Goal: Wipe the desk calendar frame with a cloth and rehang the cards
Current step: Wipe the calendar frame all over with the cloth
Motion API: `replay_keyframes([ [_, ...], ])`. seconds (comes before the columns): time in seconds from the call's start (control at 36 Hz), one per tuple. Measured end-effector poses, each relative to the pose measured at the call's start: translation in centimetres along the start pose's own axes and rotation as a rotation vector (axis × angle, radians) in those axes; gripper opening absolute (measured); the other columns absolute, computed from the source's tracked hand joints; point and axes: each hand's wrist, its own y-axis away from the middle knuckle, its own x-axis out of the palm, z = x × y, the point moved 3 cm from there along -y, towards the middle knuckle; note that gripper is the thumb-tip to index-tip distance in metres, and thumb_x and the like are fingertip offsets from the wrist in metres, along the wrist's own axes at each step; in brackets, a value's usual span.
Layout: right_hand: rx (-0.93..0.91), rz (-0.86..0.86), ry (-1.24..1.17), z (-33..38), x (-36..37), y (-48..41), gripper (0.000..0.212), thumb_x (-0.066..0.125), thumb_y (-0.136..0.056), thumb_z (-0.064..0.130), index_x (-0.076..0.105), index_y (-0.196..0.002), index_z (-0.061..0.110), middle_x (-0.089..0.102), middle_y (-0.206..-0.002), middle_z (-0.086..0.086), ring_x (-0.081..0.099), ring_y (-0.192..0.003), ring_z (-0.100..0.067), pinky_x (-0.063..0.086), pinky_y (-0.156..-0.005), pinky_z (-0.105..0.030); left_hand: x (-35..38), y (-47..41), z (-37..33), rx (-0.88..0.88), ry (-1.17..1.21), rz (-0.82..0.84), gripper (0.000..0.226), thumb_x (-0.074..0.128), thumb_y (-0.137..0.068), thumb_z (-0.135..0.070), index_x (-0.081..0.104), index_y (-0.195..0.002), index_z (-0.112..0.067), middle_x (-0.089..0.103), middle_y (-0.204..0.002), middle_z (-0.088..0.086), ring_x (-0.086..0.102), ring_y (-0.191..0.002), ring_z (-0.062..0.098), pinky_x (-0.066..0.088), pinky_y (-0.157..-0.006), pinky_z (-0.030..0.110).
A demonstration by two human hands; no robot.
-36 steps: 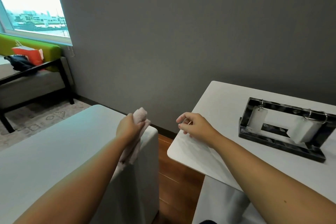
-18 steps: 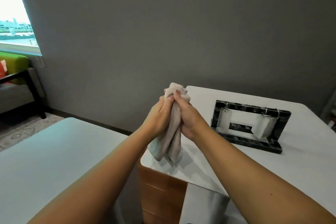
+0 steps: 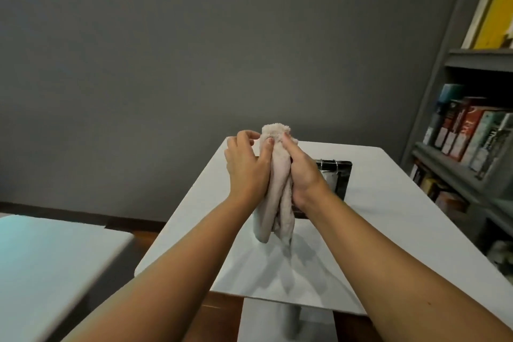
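The grey wall (image 3: pixel 194 50) is filling the far side of the room. The white table (image 3: pixel 374 203) is standing in front of it, and a bookshelf (image 3: pixel 477 61) is standing at the right with books (image 3: pixel 469 133) on it. The writing on the books is too blurry to read.

The black frame (image 3: pixel 344 175) is sitting on the table, just past the hands and a little to the right. Most of it is hiding behind the right grip (image 3: pixel 302 172). Its long side is running left to right across the table. One pale card (image 3: pixel 329 178) is hanging inside it from a ring (image 3: pixel 336 166). No writing is showing on the card.

The cloth (image 3: pixel 274 197) is hanging up and down between the two hands, above the near part of the table. The right grip is wrapping round it. The left grip (image 3: pixel 247 169) is pinching it near the top, with the thumb pressing on it.

I think the right grip is the nearer one to the frame, so the cloth needs to go far and right to reach it. The wiping is not yet starting, and the card needs to come off first.
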Motion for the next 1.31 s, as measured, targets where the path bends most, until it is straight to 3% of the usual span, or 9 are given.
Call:
replay_keyframes([
  [0.14,-0.032,-0.042,-0.039,2.2,-3.5,0.7,0.049,0.039,-0.094,0.05,0.063,-0.112,0.012,0.07,-0.098,-0.014,0.068,-0.092,-0.023,0.055,-0.081,-0.033,4.0,0.1,-1.4,0.019,0.016,0.074,0.024,0.053,-0.091,-0.038,0.049,-0.107,-0.02,0.043,-0.11,-0.006,0.043,-0.109,0.016,0.04,-0.096,0.037],
  [0.25,-0.078,-0.12,-0.078,3.3,-6.2,0.7,0.053,0.035,-0.094,0.051,0.075,-0.083,0.016,0.067,-0.091,-0.016,0.066,-0.083,-0.024,0.052,-0.079,-0.034,7.0,-0.1,-2.2,0.012,0.035,0.16,0.023,0.058,-0.089,-0.033,0.049,-0.106,-0.02,0.043,-0.111,-0.003,0.043,-0.111,0.017,0.041,-0.093,0.033],
  [0.44,-0.162,-0.316,0.151,6.6,-10.9,1.6,0.021,0.056,-0.088,0.028,0.069,-0.076,0.015,0.069,-0.075,-0.002,0.066,-0.068,-0.012,0.05,-0.066,-0.025,10.7,-1.2,-2.1,0.07,-0.069,0.423,0.03,0.05,-0.091,-0.044,0.056,-0.109,-0.021,0.046,-0.111,-0.004,0.047,-0.111,0.019,0.04,-0.099,0.044],
  [0.58,-0.274,-0.416,0.323,8.6,-13.6,1.6,0.019,0.056,-0.092,0.028,0.069,-0.083,0.018,0.07,-0.078,0.002,0.064,-0.071,-0.007,0.048,-0.069,-0.022,12.2,-1.3,-1.4,0.286,-0.463,0.537,0.034,0.044,-0.096,-0.039,0.057,-0.121,-0.02,0.046,-0.129,0.001,0.038,-0.124,0.019,0.025,-0.107,0.04],
  [0.72,-0.268,-0.38,0.441,9.0,-14.2,1.7,0.024,0.057,-0.091,0.035,0.068,-0.087,0.014,0.067,-0.073,0.002,0.061,-0.065,-0.008,0.048,-0.065,-0.024,13.8,-1.2,-1.5,0.412,-0.652,0.658,0.045,0.045,-0.094,-0.045,0.046,-0.135,-0.027,0.043,-0.133,-0.001,0.033,-0.127,0.021,0.015,-0.113,0.047],
  [0.97,-0.182,-0.349,0.355,9.3,-14.0,1.6,0.024,0.052,-0.094,0.031,0.062,-0.09,0.01,0.067,-0.075,-0.01,0.066,-0.065,-0.02,0.056,-0.061,-0.032,13.5,-2.4,-1.1,0.384,-0.699,0.677,0.038,0.049,-0.092,-0.045,0.059,-0.123,-0.026,0.049,-0.128,0.0,0.037,-0.122,0.021,0.022,-0.108,0.045],
  [1.08,-0.152,-0.325,0.228,9.2,-13.7,1.4,0.017,0.051,-0.095,0.026,0.06,-0.088,0.012,0.067,-0.066,-0.003,0.066,-0.051,-0.013,0.053,-0.045,-0.022,12.1,-3.1,-0.6,0.38,-0.71,0.686,0.036,0.052,-0.09,-0.045,0.061,-0.121,-0.027,0.048,-0.126,-0.001,0.035,-0.121,0.021,0.022,-0.106,0.043],
  [1.14,-0.145,-0.32,0.248,9.1,-13.7,1.0,0.015,0.053,-0.094,0.023,0.06,-0.086,0.014,0.064,-0.067,-0.002,0.061,-0.048,-0.009,0.05,-0.045,-0.018,11.2,-3.5,-0.1,0.358,-0.697,0.694,0.036,0.053,-0.09,-0.044,0.061,-0.12,-0.027,0.048,-0.126,-0.001,0.036,-0.121,0.021,0.022,-0.104,0.042],
  [1.31,-0.16,-0.241,0.467,8.1,-12.4,-0.6,0.014,0.059,-0.09,0.017,0.066,-0.099,0.008,0.069,-0.091,-0.003,0.064,-0.074,-0.009,0.051,-0.062,-0.014,8.1,-4.9,1.6,0.272,-0.671,0.702,0.032,0.057,-0.089,-0.042,0.063,-0.118,-0.029,0.05,-0.123,-0.001,0.039,-0.118,0.021,0.027,-0.099,0.039],
])
